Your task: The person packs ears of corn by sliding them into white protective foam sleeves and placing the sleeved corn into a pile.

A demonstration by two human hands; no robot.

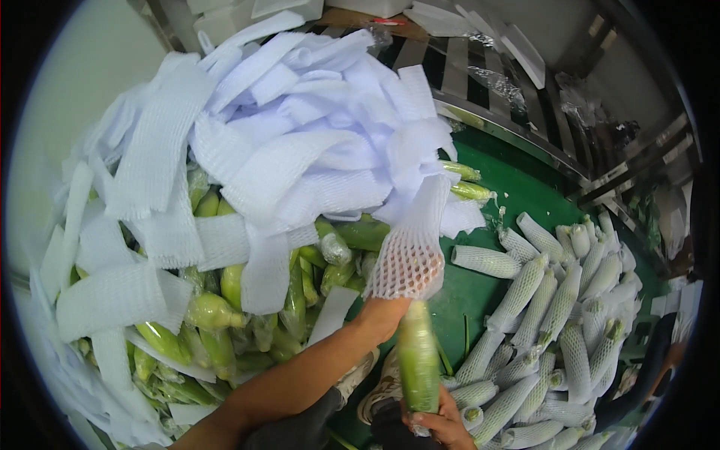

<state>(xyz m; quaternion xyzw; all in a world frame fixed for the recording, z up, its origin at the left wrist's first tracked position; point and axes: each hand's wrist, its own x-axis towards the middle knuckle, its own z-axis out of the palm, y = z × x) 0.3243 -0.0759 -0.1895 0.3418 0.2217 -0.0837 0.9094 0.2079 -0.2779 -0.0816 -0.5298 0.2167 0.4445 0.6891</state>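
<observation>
A white foam net sleeve [413,236] is stretched over my left hand [419,270], whose skin shows through the open mesh. The fingers are too covered to tell their pose. My right hand [441,424] grips the lower end of an ear of corn [417,360], green-husked and wrapped in clear film. The corn's upper end touches or lies just below my left hand at the sleeve's mouth. To the left, a big heap of flat foam net sleeves [304,157] lies over film-wrapped corn ears [214,315]. On the right is a pile of corn ears in foam nets [540,337].
Green floor [469,298] shows between the piles, with my shoes [388,382] on it. A slatted metal rack [450,73] with plastic film and white foam pieces stands at the back. A pale wall [73,95] borders the left. Something dark [635,388] curves along the right edge.
</observation>
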